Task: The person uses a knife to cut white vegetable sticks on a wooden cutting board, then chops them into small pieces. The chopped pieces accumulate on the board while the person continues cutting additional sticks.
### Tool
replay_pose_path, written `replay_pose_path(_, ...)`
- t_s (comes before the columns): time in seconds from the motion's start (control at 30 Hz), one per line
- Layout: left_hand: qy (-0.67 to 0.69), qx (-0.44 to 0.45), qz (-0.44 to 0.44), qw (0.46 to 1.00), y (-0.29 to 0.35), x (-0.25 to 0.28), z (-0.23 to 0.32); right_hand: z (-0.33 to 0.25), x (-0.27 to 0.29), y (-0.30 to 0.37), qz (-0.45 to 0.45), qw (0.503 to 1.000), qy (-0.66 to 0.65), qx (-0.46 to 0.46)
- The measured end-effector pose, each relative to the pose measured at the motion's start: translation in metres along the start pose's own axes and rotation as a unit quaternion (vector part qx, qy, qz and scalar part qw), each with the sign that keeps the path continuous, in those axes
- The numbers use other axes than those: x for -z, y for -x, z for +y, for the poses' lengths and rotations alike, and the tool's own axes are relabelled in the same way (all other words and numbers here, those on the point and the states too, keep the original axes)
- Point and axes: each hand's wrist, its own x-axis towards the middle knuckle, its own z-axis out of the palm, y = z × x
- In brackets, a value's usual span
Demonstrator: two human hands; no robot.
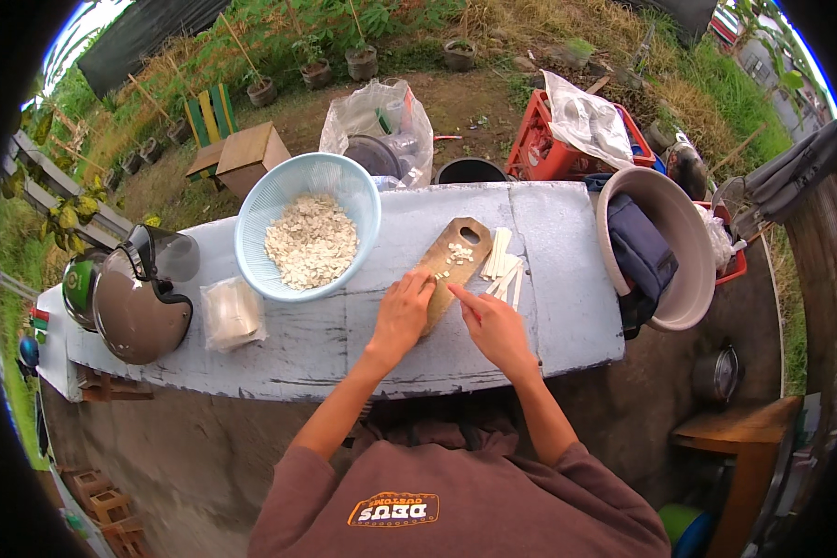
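Observation:
A wooden cutting board [455, 237] with a hole at its far end lies slanted on the table. Small pale cut pieces [459, 253] are scattered on it. Across the board's near left part rests my left hand [405, 305], fingers bent and together; whatever lies under them is hidden. My right hand [498, 333] is at the board's right edge, index finger stretched toward the pieces and the other fingers curled round something hidden. Right of the board lie several pale strips [502, 267]. A light blue basket [251, 232] at the left holds many similar pale pieces [312, 242].
The grey table [298, 349] bears a brown helmet [138, 307] and a clear plastic packet [232, 314] at the left. At the right edge a large basin [693, 270] holds a dark blue bag [637, 246]. Beyond are a red crate [527, 139] and a plastic sack [378, 116].

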Motion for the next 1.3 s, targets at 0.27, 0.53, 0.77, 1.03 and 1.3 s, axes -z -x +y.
replay_pose_path(0.27, 0.059, -0.038, -0.021, 0.997, 0.009, 0.016, 0.000, 0.000, -0.013, -0.009, 0.008, 1.000, 0.006, -0.004)
replay_pose_path(0.53, 0.022, -0.079, -0.046, 0.996, 0.013, 0.017, 0.005, 0.006, -0.003, 0.003, -0.003, 1.000, -0.016, -0.004)
replay_pose_path(0.77, 0.118, -0.044, -0.096, 0.987, 0.013, 0.025, 0.001, 0.002, -0.016, 0.006, -0.006, 1.000, -0.021, -0.013)
replay_pose_path(1.03, 0.171, 0.013, -0.092, 0.981, 0.019, 0.018, 0.007, -0.003, -0.026, 0.025, 0.019, 0.999, -0.009, -0.030)
replay_pose_path(1.3, 0.143, -0.033, -0.099, 0.984, 0.019, 0.022, 0.011, -0.011, -0.019, 0.035, 0.037, 0.998, -0.011, -0.044)
